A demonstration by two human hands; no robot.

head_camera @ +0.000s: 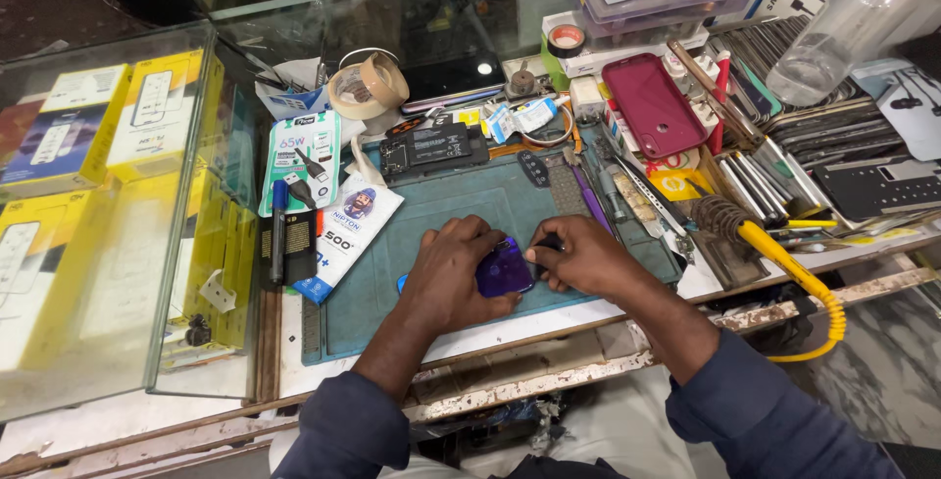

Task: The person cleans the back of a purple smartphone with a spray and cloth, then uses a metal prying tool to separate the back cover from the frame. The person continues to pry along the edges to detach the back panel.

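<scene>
Purple phone (pixel 504 268) sits on the teal work mat (pixel 441 209) near the bench edge, pinned by 2 hands: left hand (pixel 453 268) curled over its side, right hand (pixel 586 255) pinching a small dark tool (pixel 549 242) at its corner. A slip there could gouge the back.

Left hand (pixel 453 268) hides much of the purple phone (pixel 504 268); clear bottle (pixel 841 33) cut off at the top edge.

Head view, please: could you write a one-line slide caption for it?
Both hands, left hand and right hand, hold a purple phone on a teal work mat amid cluttered repair tools.
</scene>
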